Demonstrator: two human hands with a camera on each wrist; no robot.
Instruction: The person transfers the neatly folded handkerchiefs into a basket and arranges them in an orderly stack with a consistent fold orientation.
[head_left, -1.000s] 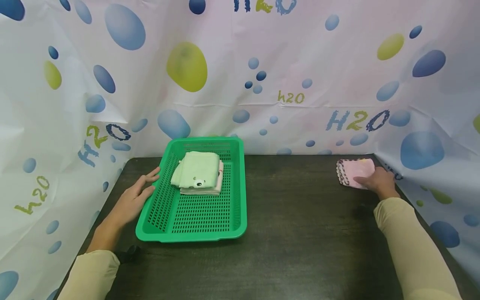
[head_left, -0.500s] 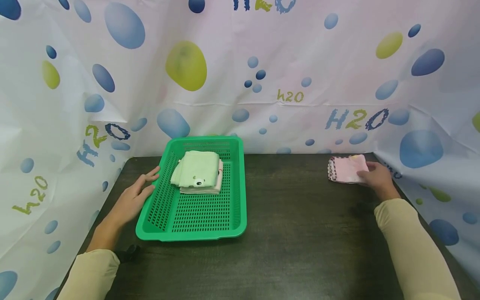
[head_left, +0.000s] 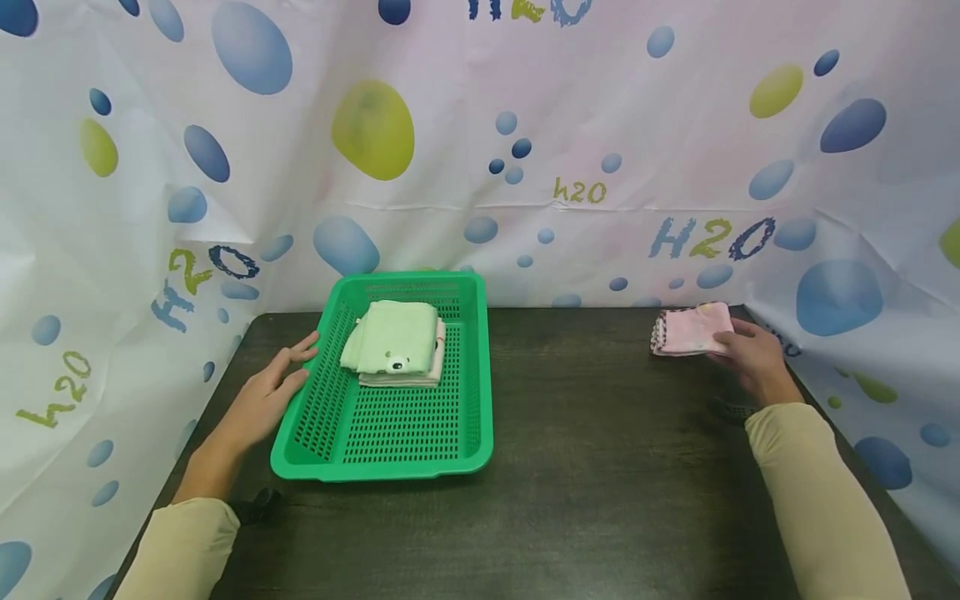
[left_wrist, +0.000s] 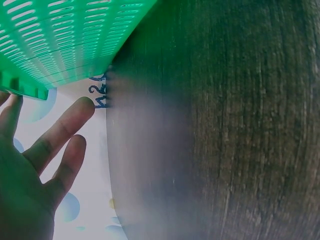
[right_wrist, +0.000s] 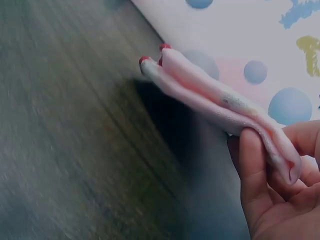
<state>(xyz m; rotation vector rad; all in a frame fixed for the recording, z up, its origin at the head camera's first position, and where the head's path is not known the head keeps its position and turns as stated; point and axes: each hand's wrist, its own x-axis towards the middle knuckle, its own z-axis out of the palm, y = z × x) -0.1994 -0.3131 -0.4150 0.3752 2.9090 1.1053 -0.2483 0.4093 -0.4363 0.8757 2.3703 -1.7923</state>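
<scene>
On the right, my right hand (head_left: pixel 756 360) pinches a folded pink cloth (head_left: pixel 693 330) with a dark-and-white patterned edge. In the right wrist view the folded cloth (right_wrist: pixel 215 102) is held between thumb and fingers, raised above the table with a shadow below it. My left hand (head_left: pixel 262 402) rests with its fingertips at the left rim of a green plastic basket (head_left: pixel 382 471). Its fingers are extended in the left wrist view, beside the basket's slotted side (left_wrist: pixel 65 40). Inside the basket lies a folded light-green towel (head_left: pixel 397 337) with a bear face, on top of a pale pink folded towel (head_left: pixel 405 381).
The dark wood-grain table (head_left: pixel 585 433) runs between the basket and my right hand. A white sheet printed with blue and green drops (head_left: pixel 525 167) stands around its back and sides. The basket's far end is close to that sheet.
My right hand has lifted the pink cloth off the table, moving it slightly left and away from me. The left hand, basket and towels have stayed in place.
</scene>
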